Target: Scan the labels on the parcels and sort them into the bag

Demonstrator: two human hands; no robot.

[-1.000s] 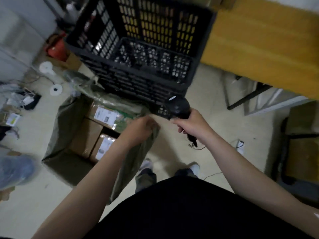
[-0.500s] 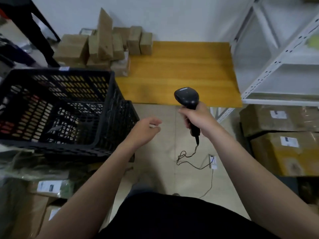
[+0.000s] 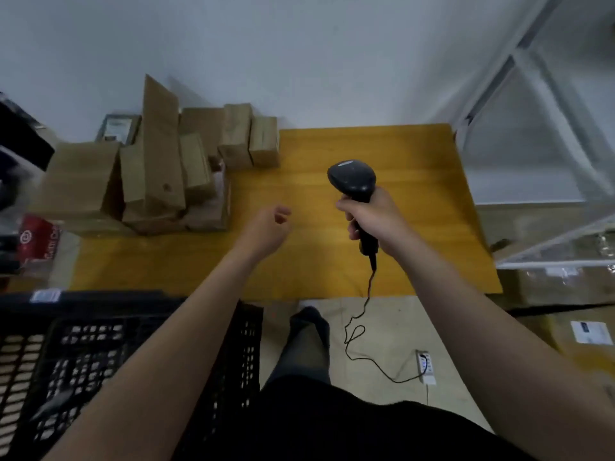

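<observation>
Head view is showing the right hand gripping the handle of a black scanner, holding it above the middle of the yellow worktop. The left hand is hanging over the worktop too, fingers loosely curled and holding nothing. Brown parcels are sitting piled at the worktop's far left corner (some upright, some flat). A black crate is standing just in front of the worktop's near edge, and the scanner's cable is trailing down past that edge.
</observation>
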